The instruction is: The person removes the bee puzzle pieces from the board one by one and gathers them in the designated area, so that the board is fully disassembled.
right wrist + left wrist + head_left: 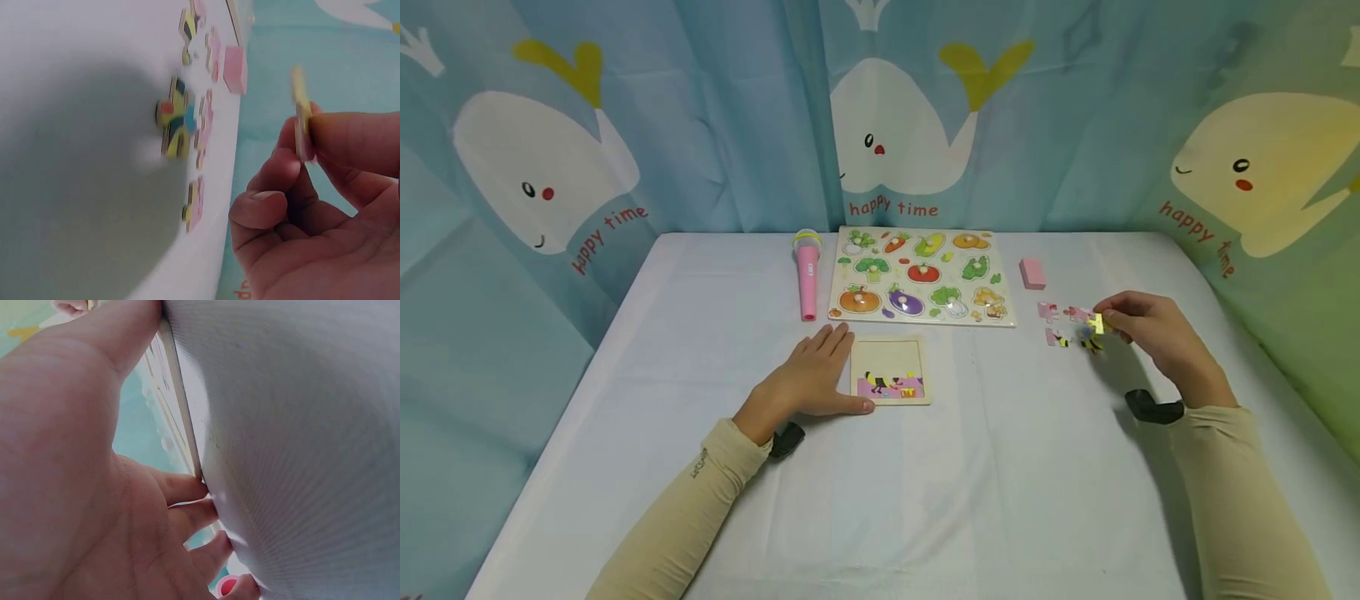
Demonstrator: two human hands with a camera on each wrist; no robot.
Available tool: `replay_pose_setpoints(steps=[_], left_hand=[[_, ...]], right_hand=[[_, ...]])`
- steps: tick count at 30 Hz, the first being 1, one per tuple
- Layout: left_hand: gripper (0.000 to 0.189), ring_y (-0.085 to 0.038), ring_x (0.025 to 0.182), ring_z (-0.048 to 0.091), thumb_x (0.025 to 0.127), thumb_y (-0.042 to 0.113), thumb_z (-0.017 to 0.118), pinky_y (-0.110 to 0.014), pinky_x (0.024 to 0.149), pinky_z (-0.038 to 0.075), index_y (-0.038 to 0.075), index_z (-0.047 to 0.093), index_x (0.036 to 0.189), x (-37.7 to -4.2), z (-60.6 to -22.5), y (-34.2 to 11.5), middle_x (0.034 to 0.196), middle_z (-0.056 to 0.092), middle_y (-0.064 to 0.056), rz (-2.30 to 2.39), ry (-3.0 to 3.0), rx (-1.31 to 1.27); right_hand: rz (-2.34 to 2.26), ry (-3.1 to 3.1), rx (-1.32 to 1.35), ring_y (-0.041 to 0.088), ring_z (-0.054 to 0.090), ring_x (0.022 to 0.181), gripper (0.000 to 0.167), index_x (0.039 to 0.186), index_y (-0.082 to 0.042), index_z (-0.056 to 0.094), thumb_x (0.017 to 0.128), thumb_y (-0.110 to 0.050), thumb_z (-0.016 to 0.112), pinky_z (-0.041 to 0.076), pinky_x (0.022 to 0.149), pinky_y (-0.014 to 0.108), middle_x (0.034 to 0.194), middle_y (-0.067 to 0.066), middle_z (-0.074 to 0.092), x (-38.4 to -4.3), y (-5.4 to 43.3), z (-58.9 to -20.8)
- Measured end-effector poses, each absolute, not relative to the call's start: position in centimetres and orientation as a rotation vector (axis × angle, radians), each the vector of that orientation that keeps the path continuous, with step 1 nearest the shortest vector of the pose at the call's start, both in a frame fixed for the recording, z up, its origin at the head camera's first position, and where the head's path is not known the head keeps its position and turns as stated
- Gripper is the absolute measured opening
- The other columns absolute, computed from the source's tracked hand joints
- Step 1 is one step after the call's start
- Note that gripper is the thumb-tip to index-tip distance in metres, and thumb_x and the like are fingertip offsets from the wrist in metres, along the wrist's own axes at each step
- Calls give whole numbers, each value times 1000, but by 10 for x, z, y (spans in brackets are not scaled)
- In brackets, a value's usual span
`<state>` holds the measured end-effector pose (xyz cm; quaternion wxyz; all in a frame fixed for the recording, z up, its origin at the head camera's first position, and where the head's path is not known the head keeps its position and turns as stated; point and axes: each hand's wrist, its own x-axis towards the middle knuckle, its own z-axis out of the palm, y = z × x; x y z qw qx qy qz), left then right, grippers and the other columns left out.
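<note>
A small square wooden puzzle tray [887, 354] lies on the table, its bottom row filled with pink pieces showing a bee design. My left hand [808, 375] rests along the tray's left side with fingers extended, the thumb by its lower left corner. In the left wrist view, fingertips sit right at the tray's edge [184, 406]. To the right, my right hand [1157, 333] pinches a yellow jigsaw piece [301, 119] between thumb and fingers, raised over the table. Several loose jigsaw pieces [178, 119], pink, yellow and black, lie just below and left of that hand.
Behind the tray is a vegetable knob puzzle board [880, 283]. A pink toy microphone [807, 279] lies at its left, and a pink block [1032, 273] at its right. A blue curtain [737, 125] with whales hangs along the table's back edge. White cloth [925, 500] covers the table.
</note>
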<state>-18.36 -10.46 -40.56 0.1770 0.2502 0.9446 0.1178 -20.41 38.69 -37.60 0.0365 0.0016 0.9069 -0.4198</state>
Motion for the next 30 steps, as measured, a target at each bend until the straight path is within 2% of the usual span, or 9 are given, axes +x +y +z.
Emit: replay_pose_setpoints(steps=[7, 14, 21, 30], left_hand=[[119, -39, 163, 8, 93, 67, 73, -57, 129, 13, -3, 16, 170, -185, -406, -105, 178, 9, -20, 331, 2679, 703], [119, -40, 163, 8, 93, 67, 73, -58, 129, 14, -3, 16, 169, -184, -406, -105, 178, 10, -20, 328, 2682, 715], [118, -40, 163, 9, 93, 67, 73, -58, 129, 14, -4, 16, 169, -183, -405, -105, 177, 10, -20, 339, 2682, 719], [119, -40, 163, 8, 92, 67, 74, -58, 129, 13, -3, 17, 169, -182, -405, -105, 178, 10, -20, 341, 2680, 706]], right_hand=[[-1257, 2805, 51, 17, 56, 85, 35, 128, 11, 66, 113, -19, 55, 49, 71, 26, 94, -7, 67, -204, 399, -378], [-1159, 2804, 133, 20, 55, 86, 41, 133, 13, 62, 113, -21, 53, 48, 68, 31, 98, 0, 65, -202, 409, -380], [-1109, 2762, 204, 21, 55, 87, 42, 137, 10, 59, 113, -24, 55, 47, 69, 33, 103, 2, 64, -202, 417, -385], [-1056, 2739, 225, 24, 54, 89, 40, 138, 10, 58, 112, -20, 54, 48, 70, 33, 106, 8, 65, -206, 421, -388]])
